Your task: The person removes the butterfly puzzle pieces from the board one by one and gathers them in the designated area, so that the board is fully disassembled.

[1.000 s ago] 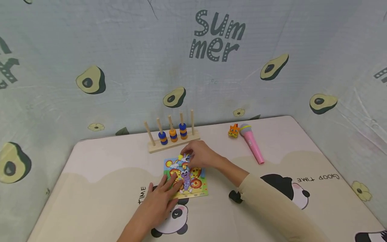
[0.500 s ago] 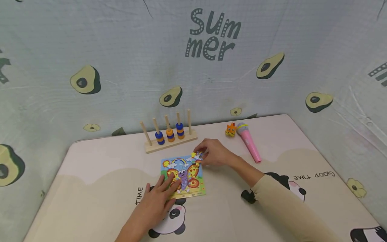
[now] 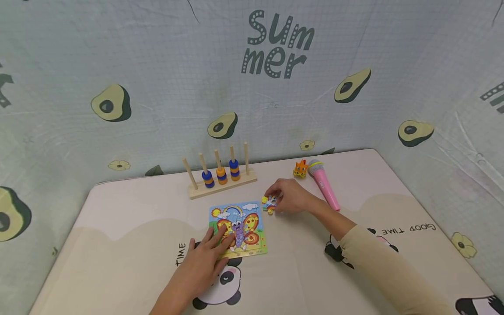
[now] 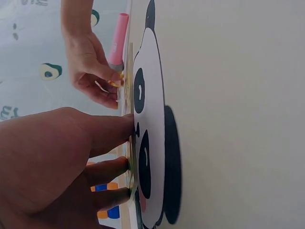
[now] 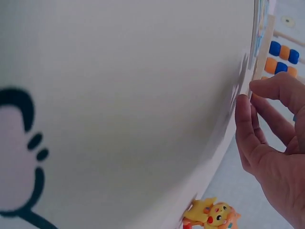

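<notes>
A square butterfly jigsaw puzzle (image 3: pixel 250 245) lies on the table, its picture bright with a sun, rainbow and purple butterfly. Across its lower left part rests my left hand (image 3: pixel 208 259), fingers spread; in the left wrist view those fingers (image 4: pixel 112 169) press at the board's edge. Just off the puzzle's upper right corner, my right hand (image 3: pixel 292 197) pinches a small colourful puzzle piece (image 3: pixel 268 204) printed in yellow, blue and red. The right wrist view has the thumb and fingertips (image 5: pixel 243 107) close together low by the table, with the piece largely hidden there.
Behind the puzzle stands a wooden peg rack (image 3: pixel 224 185) with blue and orange rings on three pegs. Right of it are an orange and yellow animal figure (image 3: pixel 300 169) and a pink toy microphone (image 3: pixel 325 188). A printed cloth wall (image 3: pixel 169 87) rises behind the table.
My right hand has carried the puzzle piece rightward from over the puzzle's top to beside its upper right corner, uncovering the rainbow. The left hand has stayed on the puzzle.
</notes>
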`<action>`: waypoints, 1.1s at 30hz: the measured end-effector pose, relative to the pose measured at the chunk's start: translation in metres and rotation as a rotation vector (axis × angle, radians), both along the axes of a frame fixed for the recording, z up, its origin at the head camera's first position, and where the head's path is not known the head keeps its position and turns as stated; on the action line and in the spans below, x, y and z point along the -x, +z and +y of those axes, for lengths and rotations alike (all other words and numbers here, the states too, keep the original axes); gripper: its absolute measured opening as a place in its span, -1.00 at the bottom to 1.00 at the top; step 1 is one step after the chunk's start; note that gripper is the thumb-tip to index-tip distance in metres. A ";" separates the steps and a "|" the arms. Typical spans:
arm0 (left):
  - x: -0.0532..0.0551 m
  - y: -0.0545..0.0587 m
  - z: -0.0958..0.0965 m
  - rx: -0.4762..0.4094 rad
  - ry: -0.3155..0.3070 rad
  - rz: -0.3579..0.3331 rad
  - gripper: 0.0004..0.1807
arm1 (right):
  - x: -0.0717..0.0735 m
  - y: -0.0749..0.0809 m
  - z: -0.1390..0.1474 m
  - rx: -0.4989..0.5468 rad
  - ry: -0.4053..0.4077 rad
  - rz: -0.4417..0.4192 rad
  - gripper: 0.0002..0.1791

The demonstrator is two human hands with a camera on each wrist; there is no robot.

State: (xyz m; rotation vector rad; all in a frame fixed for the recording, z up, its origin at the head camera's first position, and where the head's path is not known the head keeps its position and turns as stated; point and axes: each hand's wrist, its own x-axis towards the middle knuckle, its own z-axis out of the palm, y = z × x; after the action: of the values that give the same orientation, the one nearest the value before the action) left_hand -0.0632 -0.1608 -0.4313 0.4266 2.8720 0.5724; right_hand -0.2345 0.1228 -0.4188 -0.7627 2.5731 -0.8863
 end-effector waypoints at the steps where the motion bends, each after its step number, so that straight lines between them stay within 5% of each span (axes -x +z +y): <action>1: 0.000 0.000 0.000 0.001 -0.001 0.000 -0.42 | 0.000 -0.001 0.001 -0.001 0.006 0.006 -0.55; 33: 0.003 0.004 0.002 0.020 0.004 -0.036 -0.38 | 0.000 -0.001 0.002 -0.050 0.042 0.046 -0.57</action>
State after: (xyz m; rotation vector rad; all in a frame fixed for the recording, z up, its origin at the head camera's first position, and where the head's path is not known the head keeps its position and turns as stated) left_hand -0.0661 -0.1585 -0.4273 0.4031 2.8420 0.5458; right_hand -0.2348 0.1252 -0.4198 -0.8285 2.5985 -0.7976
